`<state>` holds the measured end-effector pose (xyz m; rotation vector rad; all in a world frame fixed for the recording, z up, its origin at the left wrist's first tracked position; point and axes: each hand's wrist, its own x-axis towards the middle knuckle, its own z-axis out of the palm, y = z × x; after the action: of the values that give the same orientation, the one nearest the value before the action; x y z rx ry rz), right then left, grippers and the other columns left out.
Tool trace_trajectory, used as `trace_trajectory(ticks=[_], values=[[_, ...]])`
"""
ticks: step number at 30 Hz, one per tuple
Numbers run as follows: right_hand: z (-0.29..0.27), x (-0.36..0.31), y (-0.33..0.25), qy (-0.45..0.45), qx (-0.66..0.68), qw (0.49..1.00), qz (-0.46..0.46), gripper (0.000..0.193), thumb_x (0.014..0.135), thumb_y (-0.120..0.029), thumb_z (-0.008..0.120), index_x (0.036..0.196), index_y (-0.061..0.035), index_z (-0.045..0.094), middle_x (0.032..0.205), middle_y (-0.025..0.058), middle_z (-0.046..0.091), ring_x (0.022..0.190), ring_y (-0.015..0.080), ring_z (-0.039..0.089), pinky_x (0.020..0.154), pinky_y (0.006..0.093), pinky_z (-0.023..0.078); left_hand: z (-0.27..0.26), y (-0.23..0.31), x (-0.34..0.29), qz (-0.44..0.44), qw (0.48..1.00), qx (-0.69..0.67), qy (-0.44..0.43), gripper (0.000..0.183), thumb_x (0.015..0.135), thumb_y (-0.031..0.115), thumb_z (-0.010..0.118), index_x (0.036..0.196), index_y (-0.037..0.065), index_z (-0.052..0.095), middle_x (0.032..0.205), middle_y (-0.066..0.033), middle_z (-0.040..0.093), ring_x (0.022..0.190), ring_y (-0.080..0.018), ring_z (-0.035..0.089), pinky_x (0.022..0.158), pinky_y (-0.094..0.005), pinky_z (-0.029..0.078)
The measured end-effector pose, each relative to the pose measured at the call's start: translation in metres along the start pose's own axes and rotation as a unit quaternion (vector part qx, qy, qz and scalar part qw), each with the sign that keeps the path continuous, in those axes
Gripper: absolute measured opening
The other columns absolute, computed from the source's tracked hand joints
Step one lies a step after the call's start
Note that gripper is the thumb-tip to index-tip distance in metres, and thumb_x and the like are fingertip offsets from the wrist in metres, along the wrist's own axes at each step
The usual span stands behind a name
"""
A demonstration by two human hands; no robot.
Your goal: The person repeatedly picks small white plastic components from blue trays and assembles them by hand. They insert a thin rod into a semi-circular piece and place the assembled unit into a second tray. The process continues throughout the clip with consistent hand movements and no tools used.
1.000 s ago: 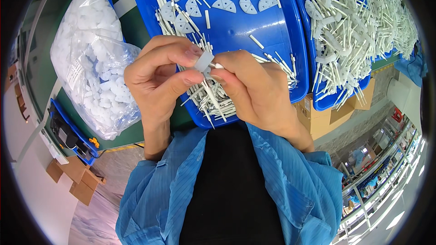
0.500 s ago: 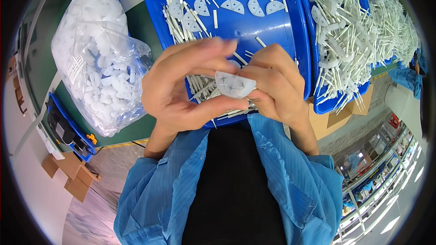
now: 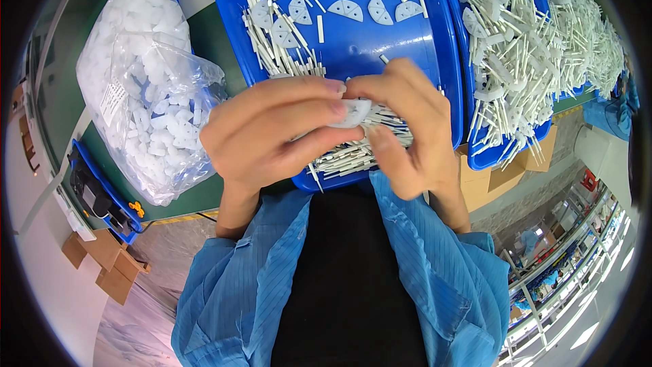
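Note:
A white half-round plastic piece is held over the near part of a blue tray. My left hand pinches its left end between thumb and fingers, which cover part of it. My right hand is closed at its other end, with the forefinger along the top and the thumb below. Beneath both hands, many thin white rods lie heaped in the tray. More half-round pieces with small dark holes lie spread over the tray's far part, some among rods.
At the left, a clear plastic bag full of white pieces rests on the green table. Another blue tray on the right is piled with rods joined to white pieces. A cardboard box is below it.
My left fingers have come down onto the half-round piece from a raised, looser pose. My right forefinger and thumb have opened out around the piece, which now shows less of its face.

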<state>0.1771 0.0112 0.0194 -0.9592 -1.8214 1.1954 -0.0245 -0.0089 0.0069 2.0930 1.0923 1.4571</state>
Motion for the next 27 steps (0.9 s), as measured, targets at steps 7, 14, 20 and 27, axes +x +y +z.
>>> trace_trajectory(ticks=[7,14,20,27], values=[[0.034,-0.002,-0.010,0.101,0.077,0.988,0.084,0.018,0.100,-0.013,0.057,0.101,0.0022,0.067,0.065,0.0092,0.065,0.055,0.0094,0.062,0.049,0.0236,0.046,0.005,-0.008,-0.002,0.083,0.996,0.034,-0.003,0.027,0.064,-0.004,0.084,0.085,-0.007,0.068,0.094,-0.0205,0.068,0.085,-0.0356,0.072,0.076,-0.0409,0.063],[0.011,-0.004,-0.024,0.033,0.150,0.965,0.214,0.029,0.106,-0.019,0.047,0.099,0.0024,0.066,0.061,0.0056,0.062,0.053,0.0066,0.057,0.047,0.0235,0.043,0.000,0.004,0.000,-0.133,0.977,-0.165,-0.004,0.031,0.063,0.002,0.087,0.091,-0.001,0.073,0.094,-0.0138,0.071,0.084,-0.0262,0.072,0.072,-0.0319,0.057],[0.015,-0.003,-0.020,0.126,0.066,0.982,0.121,0.020,0.101,-0.020,0.057,0.100,-0.0005,0.061,0.060,0.0023,0.055,0.048,0.0046,0.044,0.043,0.0240,0.034,0.004,0.005,-0.006,-0.201,0.965,-0.162,0.053,0.026,0.072,-0.003,0.081,0.096,-0.004,0.073,0.097,-0.0155,0.069,0.083,-0.0197,0.071,0.071,-0.0269,0.058],[0.031,-0.013,-0.022,0.095,-0.199,0.975,0.010,0.030,0.081,-0.018,0.080,0.102,-0.0055,0.061,0.068,0.0048,0.065,0.050,0.0170,0.063,0.043,0.0280,0.046,0.002,0.000,-0.011,-0.288,0.891,-0.339,0.091,0.025,0.079,-0.014,0.072,0.102,-0.007,0.069,0.108,-0.0160,0.062,0.093,-0.0195,0.068,0.079,-0.0277,0.061]])
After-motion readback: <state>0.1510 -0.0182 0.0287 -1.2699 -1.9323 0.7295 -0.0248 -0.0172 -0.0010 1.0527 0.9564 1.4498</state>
